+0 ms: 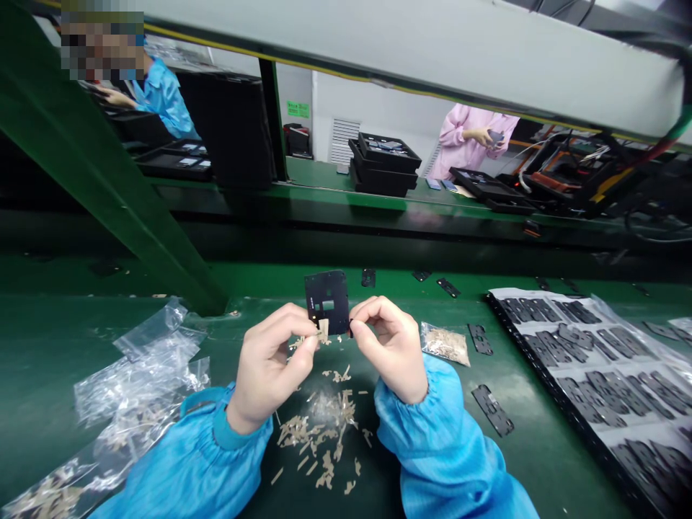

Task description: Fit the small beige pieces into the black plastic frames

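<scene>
Black plate (336, 294) obs. raised above green bench (513, 360), held near-upright betw. both hands; work on it judged to be in progress, not finished. Plate's lower edge on RH side is pinched by right hand (390, 347), thumb to finger. Tan piece (324, 329) is pinched in fingertips of left hand (277, 355), at plate's lower LH corner; whether it is stuck to plate or only overlaps it can't be told. Approx. qty left: many tan scraps (295, 430) are strewn loose below hands, more being held in small bag (444, 344) and in clear bags (143, 375) at far left. Dark parts (608, 393) are laid in rows in tray (562, 404), RH side, w/ a few others, incl. loose part (492, 409), scattered outside it; whether these are done or waiting can't be confirmed.
</scene>
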Demonstrator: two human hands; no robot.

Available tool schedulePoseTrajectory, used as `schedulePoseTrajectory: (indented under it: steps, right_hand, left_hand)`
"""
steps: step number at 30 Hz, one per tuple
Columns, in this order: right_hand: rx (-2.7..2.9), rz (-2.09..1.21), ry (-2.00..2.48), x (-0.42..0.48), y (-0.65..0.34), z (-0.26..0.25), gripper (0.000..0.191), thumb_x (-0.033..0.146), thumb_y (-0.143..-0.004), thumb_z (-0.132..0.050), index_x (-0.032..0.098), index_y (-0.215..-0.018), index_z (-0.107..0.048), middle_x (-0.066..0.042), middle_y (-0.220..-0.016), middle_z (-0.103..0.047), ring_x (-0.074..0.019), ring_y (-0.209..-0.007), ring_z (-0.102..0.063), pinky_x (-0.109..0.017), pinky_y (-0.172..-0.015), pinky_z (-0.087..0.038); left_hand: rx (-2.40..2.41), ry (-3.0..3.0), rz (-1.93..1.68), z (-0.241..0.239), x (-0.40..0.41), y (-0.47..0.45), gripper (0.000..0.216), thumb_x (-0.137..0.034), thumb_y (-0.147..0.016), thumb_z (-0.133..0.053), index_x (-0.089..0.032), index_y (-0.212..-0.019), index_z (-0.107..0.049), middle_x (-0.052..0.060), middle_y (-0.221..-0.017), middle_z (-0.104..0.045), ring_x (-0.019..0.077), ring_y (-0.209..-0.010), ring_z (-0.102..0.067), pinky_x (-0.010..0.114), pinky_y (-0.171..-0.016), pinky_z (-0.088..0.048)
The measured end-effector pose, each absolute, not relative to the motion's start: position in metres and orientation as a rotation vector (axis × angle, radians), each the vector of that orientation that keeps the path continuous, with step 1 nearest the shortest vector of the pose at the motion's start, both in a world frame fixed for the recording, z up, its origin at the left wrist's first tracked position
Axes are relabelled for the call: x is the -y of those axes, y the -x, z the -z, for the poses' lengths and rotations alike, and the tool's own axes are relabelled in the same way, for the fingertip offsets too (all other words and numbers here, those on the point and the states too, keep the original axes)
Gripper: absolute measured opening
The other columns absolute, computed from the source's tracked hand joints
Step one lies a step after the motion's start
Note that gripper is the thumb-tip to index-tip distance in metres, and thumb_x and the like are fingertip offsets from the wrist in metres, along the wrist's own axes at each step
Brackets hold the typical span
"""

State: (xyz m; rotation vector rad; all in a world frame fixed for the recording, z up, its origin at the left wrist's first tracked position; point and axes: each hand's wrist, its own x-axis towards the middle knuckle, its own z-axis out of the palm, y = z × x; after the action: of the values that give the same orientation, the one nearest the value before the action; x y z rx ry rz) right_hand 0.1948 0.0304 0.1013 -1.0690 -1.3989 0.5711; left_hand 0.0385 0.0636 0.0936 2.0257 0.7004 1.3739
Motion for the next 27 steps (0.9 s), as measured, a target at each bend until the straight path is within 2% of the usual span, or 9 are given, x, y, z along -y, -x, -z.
schedulePoseTrajectory:
  steps: [13,27]
  right_hand:
    - [1.419,-0.738,0.925,-0.024,-0.197,-0.104,0.005,0.014,-0.078,-0.052,0.017,-0.075,-0.052,-0.001,-0.073,-0.053,-0.0125,-0.067,-0.051,-0.026,-0.061,-0.042]
    - [1.406,-0.833,0.959,-0.021,-0.194,-0.108,0.01,0.015,-0.075,-0.054,0.017,-0.067,-0.049,0.001,-0.065,-0.05,-0.0103,-0.059,-0.046,-0.023,-0.054,-0.039]
  left_hand:
    - [-0.393,-1.665,-1.447,-0.07,-0.078,-0.039,0.011,-0.015,-0.078,-0.052,-0.02,-0.069,-0.056,0.0,-0.062,-0.056,0.0153,-0.063,-0.05,0.031,-0.06,-0.041]
    - [-0.364,-1.671,-1.414,-0.07,-0.077,-0.04,0.01,-0.015,-0.077,-0.053,-0.02,-0.07,-0.058,0.001,-0.063,-0.057,0.0161,-0.065,-0.052,0.031,-0.061,-0.04]
